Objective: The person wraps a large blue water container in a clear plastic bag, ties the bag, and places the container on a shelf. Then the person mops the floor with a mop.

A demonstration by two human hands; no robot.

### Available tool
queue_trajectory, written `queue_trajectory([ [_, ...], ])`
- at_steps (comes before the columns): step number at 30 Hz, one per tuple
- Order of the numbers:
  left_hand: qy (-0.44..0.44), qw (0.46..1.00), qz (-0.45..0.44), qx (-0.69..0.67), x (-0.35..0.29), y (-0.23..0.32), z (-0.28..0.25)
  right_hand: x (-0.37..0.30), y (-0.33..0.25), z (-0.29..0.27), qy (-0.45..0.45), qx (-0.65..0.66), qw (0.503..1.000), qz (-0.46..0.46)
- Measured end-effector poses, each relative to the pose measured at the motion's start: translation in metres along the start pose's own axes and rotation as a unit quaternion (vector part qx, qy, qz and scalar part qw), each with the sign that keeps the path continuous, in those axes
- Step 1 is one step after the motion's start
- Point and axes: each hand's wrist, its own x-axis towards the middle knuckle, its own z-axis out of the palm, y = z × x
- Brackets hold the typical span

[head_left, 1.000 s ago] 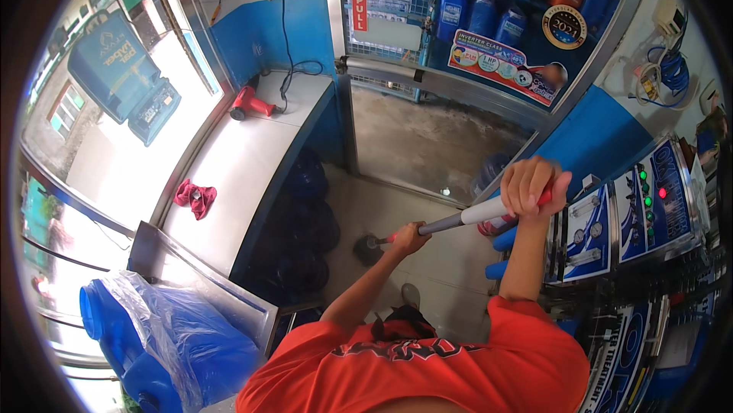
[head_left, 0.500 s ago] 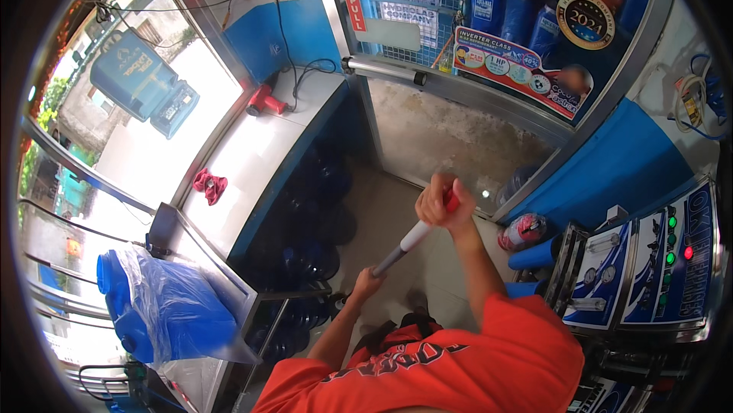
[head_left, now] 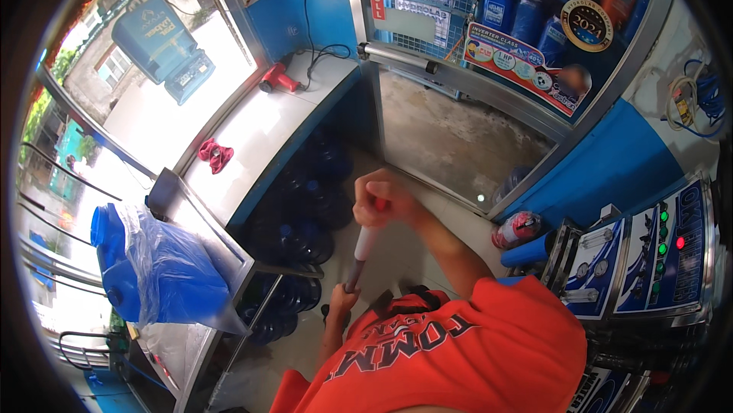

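Observation:
Both my hands grip a slim pole (head_left: 360,247), white in its upper part and grey below, with a red end. My right hand (head_left: 377,198) is wrapped round the red top end, slightly blurred. Lower down, my left hand (head_left: 344,300) closes round the grey part, nearer my body. The pole slants across in front of my red shirt over the tiled floor (head_left: 416,256). Whatever is at its lower end is hidden by my arm and body.
Large blue water bottles (head_left: 301,241) stand under the white counter (head_left: 256,127) on the left, which bears a red hair-dryer-shaped tool (head_left: 279,78) and a red cloth (head_left: 215,155). A glass door (head_left: 466,119) is ahead. A control panel (head_left: 664,253) stands at right; a bagged blue container (head_left: 164,272) at left.
My right hand has swung left with the top of the pole, which now stands steeper in view. My left hand has shifted slightly left and toward me, and the view has turned a little.

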Motion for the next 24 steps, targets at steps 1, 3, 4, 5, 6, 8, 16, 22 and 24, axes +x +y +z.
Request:
queue_trajectory([
  [1, -0.006, 0.999, -0.037, 0.007, -0.006, -0.020, -0.001, 0.004, 0.022, 0.002, -0.006, 0.024, 0.999, 0.023],
  [3, 0.014, 0.999, -0.027, -0.027, -0.022, -0.062, -0.003, 0.006, 0.056, 0.004, 0.006, 0.038, 0.998, 0.054],
  [4, 0.019, 0.999, -0.023, -0.044, -0.027, -0.081, -0.006, 0.009, 0.072, 0.004, -0.005, 0.052, 0.997, 0.048],
  [5, 0.028, 0.998, -0.034, -0.035, -0.036, -0.102, -0.008, 0.009, 0.090, 0.008, 0.002, 0.027, 0.996, 0.080],
  [6, 0.035, 0.997, -0.062, -0.032, -0.050, -0.125, -0.012, 0.007, 0.110, 0.016, 0.005, 0.015, 0.995, 0.096],
  [8, 0.050, 0.993, -0.095, -0.047, -0.071, -0.165, -0.014, 0.002, 0.146, 0.029, -0.010, -0.004, 0.991, 0.133],
  [16, -0.043, 0.980, -0.151, 0.119, -0.150, -0.252, -0.028, -0.062, 0.225, 0.086, -0.011, 0.007, 0.973, 0.232],
  [22, -0.022, 0.998, -0.033, 0.050, -0.092, -0.123, -0.015, -0.057, 0.090, 0.072, 0.116, -0.114, 0.973, 0.163],
  [24, -0.067, 0.996, 0.015, 0.062, -0.057, -0.058, -0.002, -0.062, 0.025, 0.069, 0.168, -0.194, 0.960, 0.109],
])
